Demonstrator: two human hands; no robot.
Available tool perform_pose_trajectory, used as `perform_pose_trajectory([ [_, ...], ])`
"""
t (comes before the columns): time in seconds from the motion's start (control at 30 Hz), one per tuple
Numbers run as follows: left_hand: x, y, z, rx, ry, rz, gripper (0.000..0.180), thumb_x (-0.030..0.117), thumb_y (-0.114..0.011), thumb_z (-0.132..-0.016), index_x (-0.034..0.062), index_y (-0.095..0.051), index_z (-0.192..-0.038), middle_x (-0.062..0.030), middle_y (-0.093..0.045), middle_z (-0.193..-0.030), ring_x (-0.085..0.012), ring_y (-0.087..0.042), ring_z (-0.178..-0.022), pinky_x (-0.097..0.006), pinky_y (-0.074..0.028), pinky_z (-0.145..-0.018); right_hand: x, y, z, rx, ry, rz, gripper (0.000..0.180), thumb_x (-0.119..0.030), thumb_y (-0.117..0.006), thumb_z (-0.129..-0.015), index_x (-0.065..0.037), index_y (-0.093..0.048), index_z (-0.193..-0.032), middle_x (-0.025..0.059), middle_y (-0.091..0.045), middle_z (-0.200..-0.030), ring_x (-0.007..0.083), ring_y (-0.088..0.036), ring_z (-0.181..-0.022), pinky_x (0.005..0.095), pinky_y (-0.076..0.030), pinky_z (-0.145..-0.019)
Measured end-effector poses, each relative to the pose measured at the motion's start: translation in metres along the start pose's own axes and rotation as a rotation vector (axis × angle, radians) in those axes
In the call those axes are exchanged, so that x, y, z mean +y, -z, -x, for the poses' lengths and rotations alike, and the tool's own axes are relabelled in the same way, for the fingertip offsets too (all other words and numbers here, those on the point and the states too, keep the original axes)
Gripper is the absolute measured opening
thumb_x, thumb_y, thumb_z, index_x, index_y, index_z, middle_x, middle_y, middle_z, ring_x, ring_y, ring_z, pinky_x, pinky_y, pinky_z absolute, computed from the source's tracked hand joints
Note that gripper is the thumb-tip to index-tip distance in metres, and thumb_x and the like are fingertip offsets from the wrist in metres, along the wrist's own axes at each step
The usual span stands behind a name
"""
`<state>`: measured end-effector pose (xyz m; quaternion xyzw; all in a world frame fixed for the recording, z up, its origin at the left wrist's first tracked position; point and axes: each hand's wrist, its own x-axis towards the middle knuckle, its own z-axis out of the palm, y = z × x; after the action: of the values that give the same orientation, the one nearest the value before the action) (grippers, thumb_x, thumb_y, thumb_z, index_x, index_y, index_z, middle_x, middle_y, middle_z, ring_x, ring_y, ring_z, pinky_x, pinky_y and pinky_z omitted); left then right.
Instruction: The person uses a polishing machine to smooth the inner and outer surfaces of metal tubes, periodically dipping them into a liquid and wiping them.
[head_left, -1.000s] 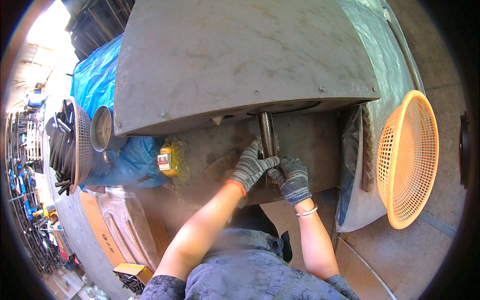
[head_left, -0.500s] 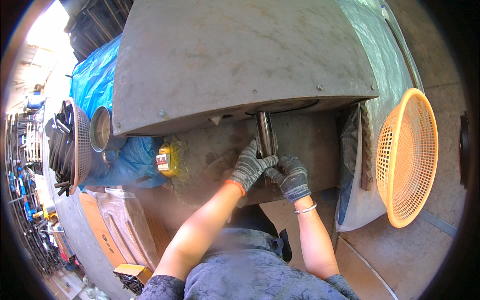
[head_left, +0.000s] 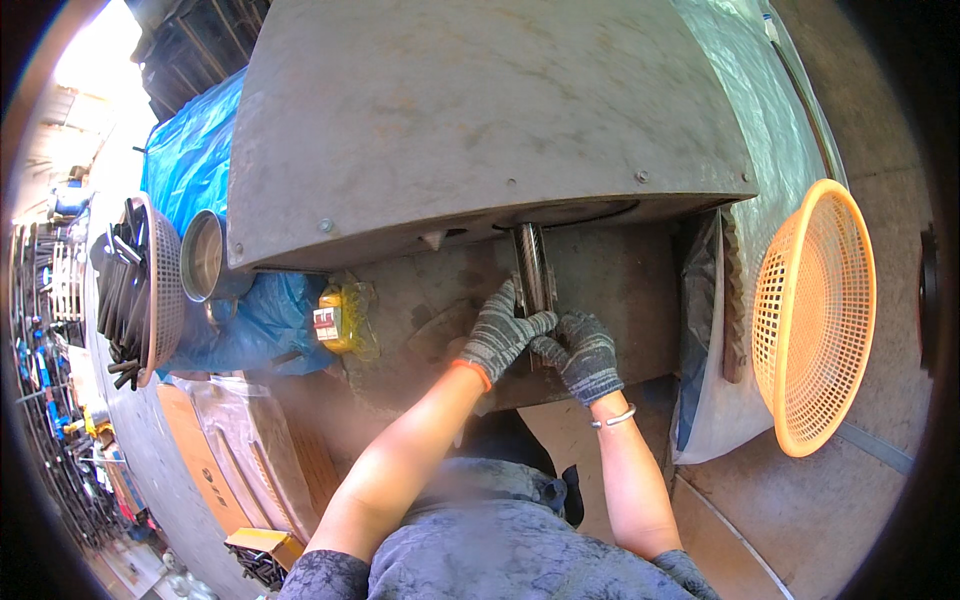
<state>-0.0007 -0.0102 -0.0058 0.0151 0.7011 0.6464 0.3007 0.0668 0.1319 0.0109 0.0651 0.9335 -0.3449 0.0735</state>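
Note:
A shiny metal shaft (head_left: 532,262) comes out from under the grey metal housing (head_left: 480,110) and points toward me. My left hand (head_left: 502,328), in a grey striped knit glove with an orange cuff, is closed around the shaft's near end, its thumb lying across the front. Just to its right, my right hand (head_left: 582,355), gloved the same way, has its fingers curled in a pinch near the left thumb. What the right fingers hold is hidden. A thin dark piece (head_left: 533,362) shows below, between the two hands.
An orange mesh basket (head_left: 815,320) stands at right. On the left, a basket (head_left: 165,290) holds several dark rods beside a metal cup (head_left: 204,257). A yellow packet (head_left: 340,322) lies on the bench near blue plastic sheeting (head_left: 280,330). Cardboard (head_left: 205,460) is at lower left.
Both hands keep the same place and grip at the shaft. The whole view has shifted very slightly.

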Motion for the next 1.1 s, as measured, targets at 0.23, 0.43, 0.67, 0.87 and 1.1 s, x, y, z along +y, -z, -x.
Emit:
perform_pose_trajectory([
  [0.23,0.000,0.001,0.001,0.021,-0.015,-0.030,0.051,0.010,-0.075,-0.078,0.0022,-0.054,-0.124,-0.0091,-0.064,-0.111,-0.0175,-0.058,-0.100,-0.031,-0.046,-0.090,-0.002,0.004,0.001,-0.017,-0.046,-0.153,0.034,-0.036,-0.074,-0.074,-0.003,-0.068,-0.079,0.0197,-0.063,-0.080,0.0388,-0.060,-0.078,0.0464,-0.047,-0.069],
  [0.43,0.002,-0.002,0.001,0.019,0.003,-0.008,0.050,0.010,-0.074,-0.078,0.0022,-0.055,-0.123,-0.0092,-0.064,-0.110,-0.0177,-0.058,-0.100,-0.031,-0.046,-0.090,0.005,-0.002,0.001,0.021,-0.020,-0.147,0.033,-0.035,-0.074,-0.074,-0.003,-0.068,-0.079,0.0201,-0.063,-0.081,0.0396,-0.059,-0.078,0.0463,-0.047,-0.069],
  [0.67,-0.007,-0.001,-0.002,0.021,0.010,-0.034,0.058,0.009,-0.077,-0.075,0.0004,-0.052,-0.127,-0.0104,-0.065,-0.112,-0.0176,-0.059,-0.100,-0.031,-0.048,-0.088,0.000,0.003,-0.001,-0.019,0.012,-0.043,0.027,-0.028,-0.074,-0.076,-0.003,-0.067,-0.084,0.0188,-0.063,-0.082,0.0377,-0.060,-0.079,0.0439,-0.047,-0.069],
  [0.87,-0.007,0.001,-0.004,-0.009,0.080,0.049,0.054,0.009,-0.077,-0.075,0.0010,-0.054,-0.123,-0.0095,-0.065,-0.109,-0.0167,-0.060,-0.097,-0.032,-0.049,-0.087,-0.013,0.011,-0.005,-0.111,-0.049,0.051,0.030,-0.030,-0.074,-0.075,-0.005,-0.066,-0.092,0.0179,-0.064,-0.089,0.0382,-0.059,-0.084,0.0450,-0.048,-0.073],
  [1.1,-0.003,-0.002,-0.002,0.030,0.009,0.017,0.043,0.008,-0.074,-0.078,0.0038,-0.058,-0.117,-0.0062,-0.066,-0.103,-0.0154,-0.060,-0.091,-0.032,-0.049,-0.083,-0.002,0.000,-0.004,-0.020,0.010,-0.031,0.036,-0.036,-0.076,-0.072,-0.003,-0.068,-0.085,0.0186,-0.064,-0.081,0.0376,-0.061,-0.080,0.0440,-0.049,-0.072],
])
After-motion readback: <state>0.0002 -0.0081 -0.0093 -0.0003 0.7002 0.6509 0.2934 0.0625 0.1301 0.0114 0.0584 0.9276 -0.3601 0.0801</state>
